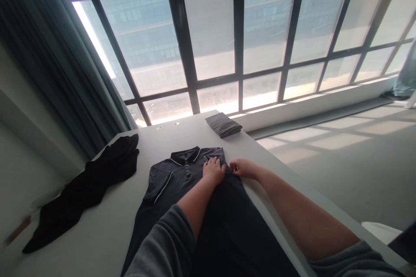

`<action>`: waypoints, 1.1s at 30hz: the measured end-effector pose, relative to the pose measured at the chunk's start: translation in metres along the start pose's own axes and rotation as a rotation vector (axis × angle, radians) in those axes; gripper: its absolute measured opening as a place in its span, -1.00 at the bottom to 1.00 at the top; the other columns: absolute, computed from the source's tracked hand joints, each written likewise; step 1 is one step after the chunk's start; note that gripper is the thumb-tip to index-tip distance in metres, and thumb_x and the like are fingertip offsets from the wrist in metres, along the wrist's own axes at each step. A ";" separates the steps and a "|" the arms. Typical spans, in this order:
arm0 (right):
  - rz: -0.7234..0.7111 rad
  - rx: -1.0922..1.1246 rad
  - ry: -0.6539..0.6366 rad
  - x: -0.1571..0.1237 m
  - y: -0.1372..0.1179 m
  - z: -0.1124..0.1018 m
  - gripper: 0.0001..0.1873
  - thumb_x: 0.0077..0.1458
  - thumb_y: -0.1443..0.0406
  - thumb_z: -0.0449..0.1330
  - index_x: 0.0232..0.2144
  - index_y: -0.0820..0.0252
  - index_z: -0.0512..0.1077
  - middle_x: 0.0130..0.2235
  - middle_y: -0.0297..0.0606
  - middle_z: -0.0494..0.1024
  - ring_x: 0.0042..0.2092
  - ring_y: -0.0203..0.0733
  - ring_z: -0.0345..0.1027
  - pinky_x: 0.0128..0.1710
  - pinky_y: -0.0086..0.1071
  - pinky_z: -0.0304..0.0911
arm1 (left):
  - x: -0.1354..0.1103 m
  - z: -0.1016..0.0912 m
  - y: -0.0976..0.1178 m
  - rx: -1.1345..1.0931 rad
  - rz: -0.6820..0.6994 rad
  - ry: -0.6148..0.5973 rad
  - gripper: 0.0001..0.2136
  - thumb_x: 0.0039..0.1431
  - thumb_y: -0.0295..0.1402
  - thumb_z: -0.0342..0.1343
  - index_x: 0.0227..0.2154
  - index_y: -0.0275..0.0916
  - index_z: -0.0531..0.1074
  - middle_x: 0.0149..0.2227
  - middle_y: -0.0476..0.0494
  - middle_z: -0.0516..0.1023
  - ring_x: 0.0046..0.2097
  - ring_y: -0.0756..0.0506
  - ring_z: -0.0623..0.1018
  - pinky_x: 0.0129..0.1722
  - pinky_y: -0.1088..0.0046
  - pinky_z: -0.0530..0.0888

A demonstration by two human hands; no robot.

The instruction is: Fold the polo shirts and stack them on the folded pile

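Note:
A dark navy polo shirt (195, 190) lies front side up on the white table, its collar pointing away from me and white piping along the collar and sleeve edge. My left hand (214, 170) rests flat on the upper right of the shirt, near the folded-in sleeve, fingers stretched out. At the shirt's right side edge, my right hand (242, 168) is closed with curled fingers, gripping the fabric. The shirt's lower part runs out of view beneath my forearms.
A folded striped cloth (223, 124) sits at the table's far right corner. Along the left side lies a crumpled black garment (87, 181). The white table (152, 143) stands by large windows, with a dark curtain (55, 47) at left. A white chair (378, 231) is at lower right.

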State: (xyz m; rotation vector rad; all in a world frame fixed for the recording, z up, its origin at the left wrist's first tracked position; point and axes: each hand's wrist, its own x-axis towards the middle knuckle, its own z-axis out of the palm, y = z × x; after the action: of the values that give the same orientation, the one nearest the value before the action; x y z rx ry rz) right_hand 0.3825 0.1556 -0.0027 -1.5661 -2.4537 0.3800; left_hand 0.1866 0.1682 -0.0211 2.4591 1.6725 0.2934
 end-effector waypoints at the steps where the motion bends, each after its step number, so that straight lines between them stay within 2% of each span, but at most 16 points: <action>1: -0.003 0.004 -0.015 0.000 0.001 -0.001 -0.84 0.04 0.44 0.27 -0.29 0.22 0.61 -0.27 -0.27 0.60 -0.27 -0.26 0.42 -0.28 -0.52 0.18 | 0.006 0.000 -0.003 -0.008 0.006 -0.022 -0.44 0.47 -0.05 -0.17 0.37 -0.21 0.29 0.49 -0.25 0.15 0.50 -0.26 0.13 0.45 0.00 0.12; 5: 0.004 -0.003 -0.059 -0.001 0.004 -0.002 -0.84 0.09 0.42 0.26 -0.27 0.25 0.62 -0.28 -0.24 0.60 -0.27 -0.25 0.40 -0.26 -0.50 0.18 | 0.018 0.003 -0.016 -0.025 -0.016 -0.008 -0.40 0.45 0.05 -0.17 0.40 -0.10 0.26 0.49 -0.18 0.15 0.50 -0.23 0.12 0.48 0.02 0.05; 8: -0.012 -0.048 -0.060 0.001 0.003 -0.001 -0.89 0.19 0.33 0.28 -0.28 0.26 0.61 -0.28 -0.21 0.59 -0.27 -0.24 0.38 -0.24 -0.48 0.19 | 0.024 0.003 -0.023 -0.017 -0.038 -0.003 -0.40 0.47 0.04 -0.24 0.40 -0.10 0.26 0.50 -0.19 0.12 0.51 -0.25 0.09 0.47 0.01 0.05; 11: -0.054 -0.072 -0.029 0.004 0.000 0.001 -0.81 0.26 0.24 0.28 -0.31 0.27 0.60 -0.21 -0.14 0.57 -0.20 -0.18 0.40 -0.14 -0.44 0.25 | 0.032 0.003 -0.029 -0.002 -0.031 -0.030 -0.40 0.47 0.01 -0.22 0.43 -0.12 0.22 0.52 -0.22 0.07 0.53 -0.27 0.04 0.47 -0.04 0.05; 13: -0.125 -0.062 0.055 0.007 -0.002 0.005 -0.83 0.24 0.25 0.29 -0.21 0.25 0.61 -0.10 -0.11 0.56 -0.06 -0.10 0.42 0.02 -0.39 0.29 | 0.037 0.002 -0.033 0.008 -0.019 -0.045 -0.40 0.46 0.02 -0.19 0.44 -0.09 0.20 0.52 -0.19 0.05 0.53 -0.26 0.04 0.47 -0.04 0.04; 16: -0.247 -0.009 0.134 0.011 -0.001 0.015 -0.63 0.23 0.28 0.29 0.07 0.22 0.57 0.13 -0.06 0.49 0.17 0.01 0.37 0.26 -0.23 0.26 | 0.042 0.002 -0.038 0.025 -0.010 -0.058 -0.41 0.45 0.00 -0.19 0.45 -0.05 0.18 0.53 -0.14 0.03 0.53 -0.23 0.03 0.48 -0.02 0.01; 20: -0.238 0.012 0.033 0.017 0.008 0.031 -0.43 0.30 0.23 0.21 0.33 0.15 0.42 0.37 -0.07 0.27 0.36 0.10 0.21 0.42 -0.05 0.12 | 0.044 0.001 -0.038 0.044 -0.019 -0.074 -0.40 0.44 -0.03 -0.20 0.47 -0.05 0.15 0.54 -0.14 0.01 0.53 -0.22 0.03 0.49 -0.01 0.00; 23: -0.180 -0.020 -0.056 0.021 0.013 0.038 -0.32 0.35 0.20 0.15 0.46 0.07 0.23 0.45 -0.11 0.09 0.46 0.13 0.02 0.47 0.09 -0.05 | 0.047 -0.002 -0.035 0.054 -0.034 -0.082 -0.41 0.44 -0.05 -0.23 0.48 0.05 0.10 0.54 -0.12 0.01 0.52 -0.25 0.06 0.46 -0.10 0.04; 27: -0.162 -0.050 -0.154 0.022 0.015 0.038 -0.26 0.39 0.18 0.11 0.53 0.09 0.06 0.49 -0.09 -0.08 0.50 0.18 -0.16 0.48 0.18 -0.18 | 0.056 -0.005 -0.032 0.058 -0.052 -0.114 -0.42 0.45 -0.02 -0.28 0.48 0.11 0.09 0.54 -0.12 -0.02 0.52 -0.31 0.05 0.42 -0.22 0.08; 33: -0.152 -0.061 -0.208 0.021 0.018 0.036 -0.24 0.42 0.05 0.11 0.54 0.03 0.01 0.51 -0.14 -0.22 0.52 0.22 -0.26 0.50 0.14 -0.26 | 0.067 -0.002 -0.035 0.066 -0.083 -0.132 -0.40 0.46 0.03 -0.28 0.49 0.11 0.04 0.55 -0.11 -0.08 0.54 -0.30 -0.04 0.45 -0.20 -0.02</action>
State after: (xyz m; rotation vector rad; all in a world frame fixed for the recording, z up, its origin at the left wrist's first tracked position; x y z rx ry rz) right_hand 0.3781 0.1783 -0.0416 -1.4137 -2.7449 0.4675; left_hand 0.1783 0.2437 -0.0224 2.3879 1.7490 0.0648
